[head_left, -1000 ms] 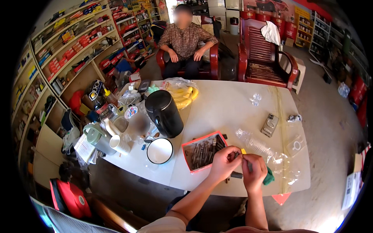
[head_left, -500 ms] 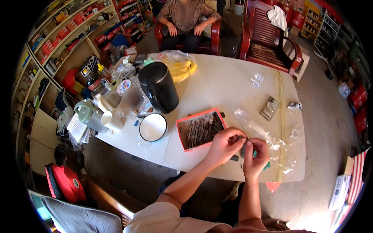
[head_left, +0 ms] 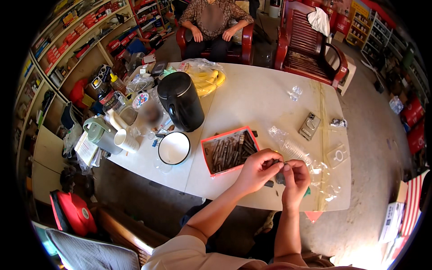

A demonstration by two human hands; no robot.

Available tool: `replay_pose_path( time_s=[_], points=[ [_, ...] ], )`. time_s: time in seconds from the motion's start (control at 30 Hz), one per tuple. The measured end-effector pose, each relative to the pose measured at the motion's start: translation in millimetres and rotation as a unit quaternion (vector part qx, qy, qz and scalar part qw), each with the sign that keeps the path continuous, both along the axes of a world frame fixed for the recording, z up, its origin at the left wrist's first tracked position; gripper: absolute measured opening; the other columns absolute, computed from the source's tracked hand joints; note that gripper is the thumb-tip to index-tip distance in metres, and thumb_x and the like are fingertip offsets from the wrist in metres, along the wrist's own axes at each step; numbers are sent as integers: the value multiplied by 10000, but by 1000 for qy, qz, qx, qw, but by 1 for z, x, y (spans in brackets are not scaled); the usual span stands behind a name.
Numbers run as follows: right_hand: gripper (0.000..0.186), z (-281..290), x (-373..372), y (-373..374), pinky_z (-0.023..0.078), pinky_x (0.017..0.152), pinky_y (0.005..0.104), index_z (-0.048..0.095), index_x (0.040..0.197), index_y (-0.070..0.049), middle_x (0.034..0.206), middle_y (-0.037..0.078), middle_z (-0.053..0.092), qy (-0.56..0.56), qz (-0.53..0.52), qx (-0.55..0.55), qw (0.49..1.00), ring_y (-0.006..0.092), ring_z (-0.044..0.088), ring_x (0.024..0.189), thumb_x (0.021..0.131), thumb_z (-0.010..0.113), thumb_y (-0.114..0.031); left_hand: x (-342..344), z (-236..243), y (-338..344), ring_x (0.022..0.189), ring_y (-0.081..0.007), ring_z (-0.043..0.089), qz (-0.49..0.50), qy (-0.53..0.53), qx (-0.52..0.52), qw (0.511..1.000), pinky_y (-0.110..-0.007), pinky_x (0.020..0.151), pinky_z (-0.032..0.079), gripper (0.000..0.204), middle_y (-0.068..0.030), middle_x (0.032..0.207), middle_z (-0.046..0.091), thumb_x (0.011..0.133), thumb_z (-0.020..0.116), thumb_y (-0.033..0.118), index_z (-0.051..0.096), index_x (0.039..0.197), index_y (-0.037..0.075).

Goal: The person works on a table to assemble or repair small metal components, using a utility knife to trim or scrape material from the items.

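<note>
Red-walled, open-topped box on the pale table, near side, just left of the hands; inside, many dark metal rods, mostly lying side by side, a few crosswise.

Left hand: fingers curled, thumb and fingertips grasping a small dark piece. Right hand: thumb and forefinger pinching at the same piece from the right, other fingers bent inward. Piece sits between the two sets of fingertips, above the near part of the table, right of the box; most of it hidden by the fingers, so its full shape cannot be told.

Under the hands: a short dark cylinder near the table's near edge. Green cloth partly behind the right hand. Clear plastic sleeve beyond and to the right, grey phone-like device just right of it.

Left of the box: white bowl with dark rim; beyond it, black kettle; bananas in a clear bag at the far side. Far left: white cup beside a grey-green jug.

Far side, past the table: a seated person, hands on lap; slatted wooden chair to the right.
</note>
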State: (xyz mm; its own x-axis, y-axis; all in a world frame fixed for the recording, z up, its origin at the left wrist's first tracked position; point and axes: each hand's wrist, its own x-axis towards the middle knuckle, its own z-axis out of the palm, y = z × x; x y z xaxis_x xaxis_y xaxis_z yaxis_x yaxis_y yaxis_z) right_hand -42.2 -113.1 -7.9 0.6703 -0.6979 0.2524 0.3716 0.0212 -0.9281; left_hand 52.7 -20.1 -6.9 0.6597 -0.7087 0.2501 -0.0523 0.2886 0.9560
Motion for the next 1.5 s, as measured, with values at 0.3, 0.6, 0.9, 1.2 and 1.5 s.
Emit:
replay_pose_path(
  time_s=[0.3,0.6,0.9,1.2,1.5],
  points=[
    [81,-3,1,-1,478,743,229,568,938,-14,849,29,624,-8,24,29,999,91,583,775,875,619,-17,0,-4,-2,567,-23,447,18,-7,-35,999,-195,494,330,84,7,785,498,859,606,-26,628,938,-39],
    [84,-3,4,0,460,715,213,587,910,-22,826,13,620,12,-6,42,999,71,561,751,857,653,-18,-3,-2,-5,559,-21,452,13,66,-38,997,-185,475,348,106,5,800,519,903,598,45,606,979,-27],
    [79,-5,2,-1,472,718,216,572,911,-7,835,21,625,13,4,43,999,75,578,777,864,635,-5,-3,-3,-7,565,-46,459,-18,153,-22,988,-192,498,363,122,-2,747,527,944,541,125,569,976,10],
    [52,0,3,1,496,731,238,541,917,3,940,74,629,-12,37,100,994,103,602,826,887,581,13,5,-6,-5,708,-123,511,-29,258,-138,956,-256,653,402,227,-47,807,543,970,503,228,523,1054,18],
    [74,6,1,2,496,743,247,526,914,17,920,94,636,-24,43,91,995,111,605,815,873,584,39,-1,5,-2,715,-120,516,52,21,-88,995,-255,666,421,243,-61,829,558,956,519,193,502,1081,-14]
  ],
)
